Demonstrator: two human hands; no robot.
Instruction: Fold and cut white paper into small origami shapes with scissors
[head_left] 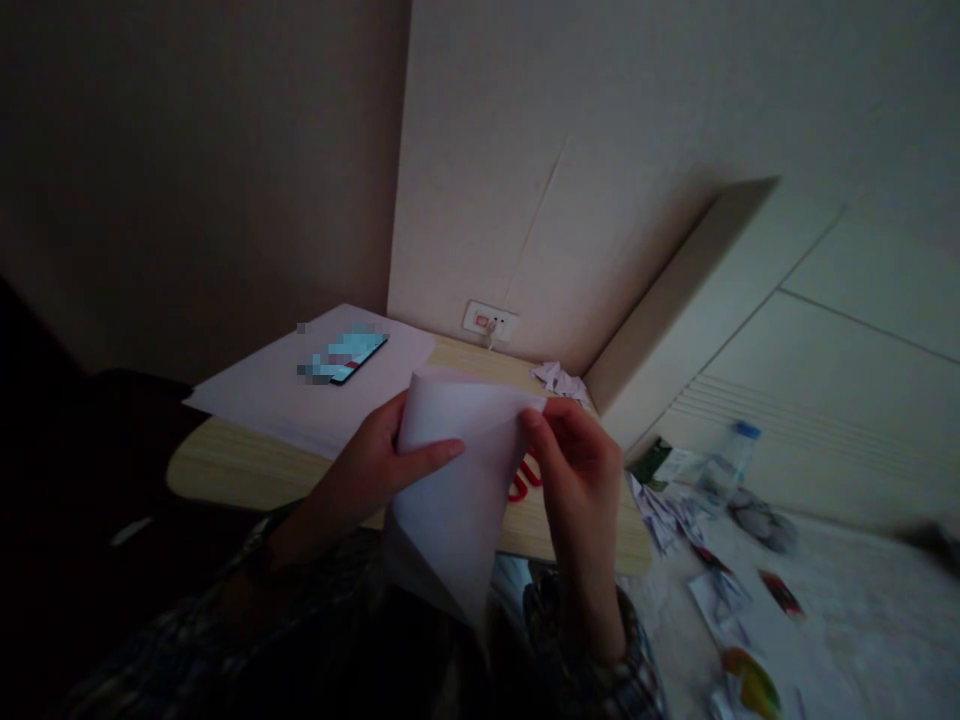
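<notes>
I hold a white sheet of paper up in front of me, bent over at its top into a fold. My left hand grips its left side, thumb laid across the front. My right hand pinches the upper right corner between thumb and fingers. Behind the sheet lies a small light wooden table, and red scissor handles peek out from under the paper's right edge.
A stack of white sheets with a phone on top lies on the table's left. Folded paper bits sit by the wall socket. At right, a bed holds a plastic bottle, paper scraps and wrappers.
</notes>
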